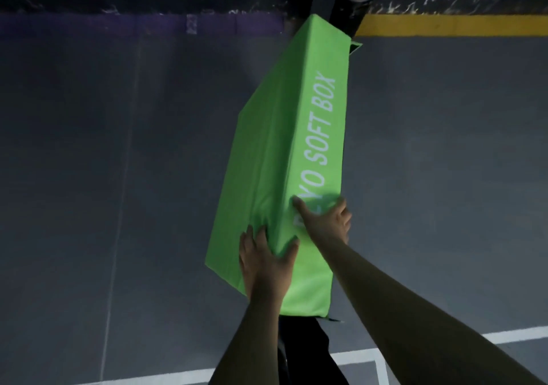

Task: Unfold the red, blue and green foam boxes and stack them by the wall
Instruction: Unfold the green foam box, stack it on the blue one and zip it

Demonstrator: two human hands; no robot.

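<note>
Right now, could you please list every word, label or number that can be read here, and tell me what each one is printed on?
"YO SOFT BOX": white capitals along the narrow side face of the green foam box. The letters before "YO" are hidden under the right hand, so the first word is incomplete.
The grey patch on the purple strip at the wall is too blurred to read.
No numbers are visible.

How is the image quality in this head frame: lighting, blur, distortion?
Head view: dim, the grey floor murky; the green foam box is the brightest thing, its white lettering slightly soft; left hand and right hand mildly blurred; wide-angle bending shows in the floor lines.
</note>
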